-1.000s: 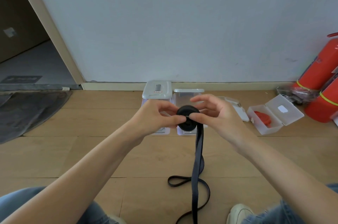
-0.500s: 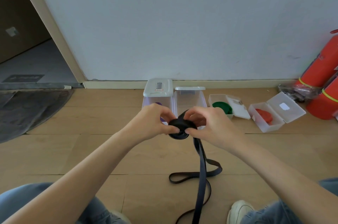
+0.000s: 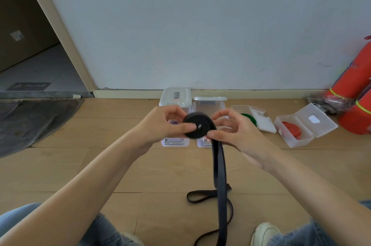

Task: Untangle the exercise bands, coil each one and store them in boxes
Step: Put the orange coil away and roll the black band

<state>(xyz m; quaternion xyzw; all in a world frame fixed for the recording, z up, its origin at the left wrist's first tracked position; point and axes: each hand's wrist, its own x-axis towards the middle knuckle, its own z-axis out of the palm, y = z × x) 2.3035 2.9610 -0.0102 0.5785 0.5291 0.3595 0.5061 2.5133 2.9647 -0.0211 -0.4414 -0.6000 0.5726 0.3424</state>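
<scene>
At the centre of the frame the person holds a partly wound black band (image 3: 197,125) in both hands. The left hand (image 3: 166,123) pinches the flat coil, thumb across its face and fingers curled behind, most likely to keep the turns from springing loose. The right hand (image 3: 230,131) grips the coil's right edge where the unwound tail leaves it, fingers curled, apparently to guide the next turn on flat. The tail hangs straight down to the wooden floor (image 3: 80,165) and lies in loose loops at lower centre. Behind the hands, near the wall, stand two clear boxes (image 3: 209,103). To their right, open boxes hold a green coil (image 3: 249,118) and a red coil (image 3: 292,128), so this band seems one of the last.
</scene>
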